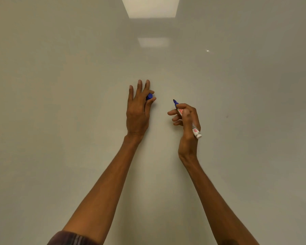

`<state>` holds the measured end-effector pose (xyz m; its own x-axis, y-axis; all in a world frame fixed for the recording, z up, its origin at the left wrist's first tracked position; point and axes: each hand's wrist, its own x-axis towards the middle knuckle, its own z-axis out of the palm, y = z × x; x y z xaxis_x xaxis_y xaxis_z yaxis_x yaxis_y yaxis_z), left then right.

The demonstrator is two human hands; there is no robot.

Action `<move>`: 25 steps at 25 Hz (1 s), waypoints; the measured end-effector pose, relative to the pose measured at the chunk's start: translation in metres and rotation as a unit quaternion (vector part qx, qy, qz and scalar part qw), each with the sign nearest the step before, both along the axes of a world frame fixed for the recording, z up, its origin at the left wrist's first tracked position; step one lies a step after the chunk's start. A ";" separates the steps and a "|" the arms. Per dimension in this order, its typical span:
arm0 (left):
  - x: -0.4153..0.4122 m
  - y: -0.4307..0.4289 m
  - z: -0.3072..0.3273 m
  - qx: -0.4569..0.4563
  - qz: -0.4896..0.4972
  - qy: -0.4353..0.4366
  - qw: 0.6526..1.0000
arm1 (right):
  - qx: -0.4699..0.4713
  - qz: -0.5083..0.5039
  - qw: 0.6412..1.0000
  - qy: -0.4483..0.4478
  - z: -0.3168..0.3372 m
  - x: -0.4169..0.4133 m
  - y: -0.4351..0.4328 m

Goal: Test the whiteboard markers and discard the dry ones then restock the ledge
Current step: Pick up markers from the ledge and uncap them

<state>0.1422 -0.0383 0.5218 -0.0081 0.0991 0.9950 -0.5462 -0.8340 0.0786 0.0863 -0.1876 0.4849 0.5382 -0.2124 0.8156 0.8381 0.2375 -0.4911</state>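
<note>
Right hand (185,119): fingers (173,113) curled round uncapped blue marker (195,129), writing grip, tip toward whiteboard (78,85), contact unclear | left hand (137,110): pinches cap (149,96), other fingers straight, likely kept for recapping | no ink by tip; test stroke pending

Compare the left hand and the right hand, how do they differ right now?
The left hand pinches only the blue cap; the right hand grips the uncapped marker. The left hand's other fingers stretch straight upward; the right hand's fingers are curled. The left hand sits slightly higher than the right hand. Both are raised before the whiteboard.
</note>
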 end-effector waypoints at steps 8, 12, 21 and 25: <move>0.006 0.001 -0.002 -0.007 -0.008 0.018 1.000 | -0.068 -0.215 0.971 -0.086 0.039 0.016 0.006; 0.003 0.000 -0.004 -0.028 -0.019 0.034 0.999 | -0.089 -0.265 0.952 -0.128 0.042 0.028 0.010; 0.007 0.002 -0.002 0.009 -0.008 0.002 1.000 | -0.074 -0.317 0.944 -0.053 -0.025 0.015 0.013; -0.001 -0.002 -0.001 -0.009 -0.013 -0.024 1.000 | -0.024 -0.330 0.939 -0.100 0.025 0.025 0.000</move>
<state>0.1410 -0.0407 0.5203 -0.0531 0.1177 0.9916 -0.5708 -0.8184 0.0666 0.1109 -0.1881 0.5100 0.1389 -0.4054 0.9035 0.8713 -0.3835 -0.3060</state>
